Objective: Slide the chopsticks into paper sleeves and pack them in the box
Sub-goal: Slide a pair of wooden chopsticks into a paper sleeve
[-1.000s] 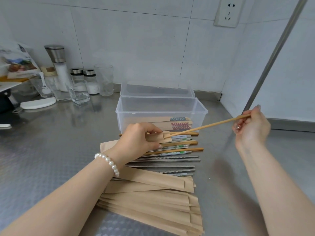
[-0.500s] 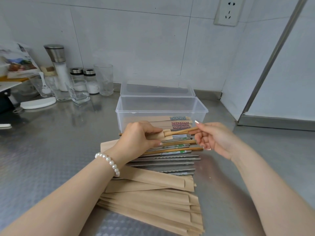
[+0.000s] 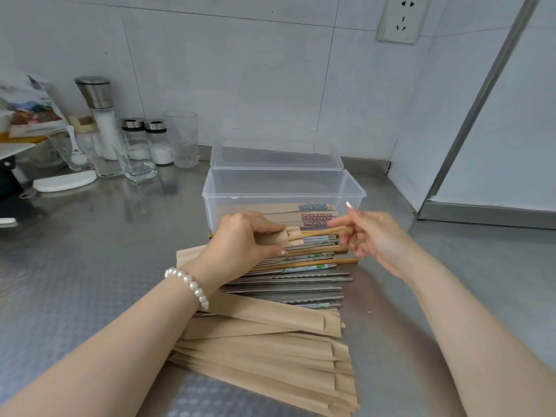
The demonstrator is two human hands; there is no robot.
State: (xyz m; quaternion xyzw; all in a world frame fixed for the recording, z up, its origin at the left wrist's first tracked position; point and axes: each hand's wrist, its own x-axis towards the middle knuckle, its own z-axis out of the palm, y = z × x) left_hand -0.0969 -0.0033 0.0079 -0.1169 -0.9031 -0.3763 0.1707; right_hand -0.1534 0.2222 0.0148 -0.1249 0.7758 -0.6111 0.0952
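Steel counter (image 3: 90, 266): glasses (image 3: 180, 138), shakers (image 3: 144, 136)

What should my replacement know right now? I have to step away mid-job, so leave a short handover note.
Left hand grips a paper sleeve with wooden chopsticks partly in.
Right hand is open at their free ends, no grip.
Done: a few sleeved pairs lie in the clear box, lid open.
Left: push this pair home and box it, then sleeve the loose chopsticks using the empty sleeves.
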